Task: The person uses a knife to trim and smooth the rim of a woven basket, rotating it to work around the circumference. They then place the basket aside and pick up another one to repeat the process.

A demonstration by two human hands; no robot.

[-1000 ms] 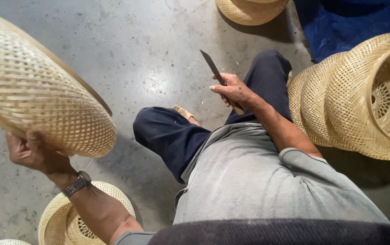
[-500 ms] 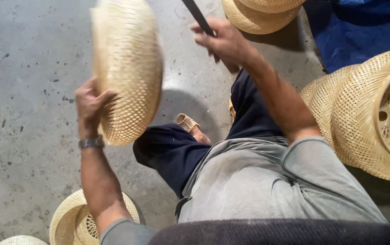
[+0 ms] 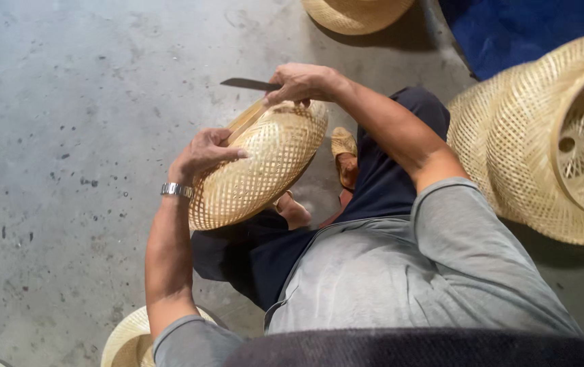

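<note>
- Half a second ago the woven basket (image 3: 258,170) was held up high, upright and edge-on above the knee, with the knife raised well clear of it near the top of the view; now the basket has come down over the lap, tilted with its domed outside facing up, and the knife (image 3: 250,84) lies level just above its far rim.
- A second ago the basket was far out to the person's left and the knife hand rested on the thigh; both have since met in front of the body.
- The left hand (image 3: 203,155) is spread over the basket's near-left side, fingers curled across the weave and thumb by the rim, grasping it; a metal wristwatch (image 3: 176,191) sits on that wrist.
- The right hand (image 3: 300,83) is clenched around the knife's handle, which the fingers hide; the dark blade points left, and the knuckles touch or nearly touch the basket's top edge.
- A loose bamboo strip (image 3: 245,119) runs along the rim between the two hands.
- The basket covers part of the dark trousers (image 3: 387,183); a sandalled foot (image 3: 343,156) shows just right of it.
- On the concrete floor (image 3: 67,136), a stack of larger woven baskets (image 3: 543,143) lies on its side to the right, another basket (image 3: 356,12) sits at the top edge, and one (image 3: 125,338) lies beneath the left elbow.
- A blue cloth (image 3: 523,27) fills the upper right corner.
</note>
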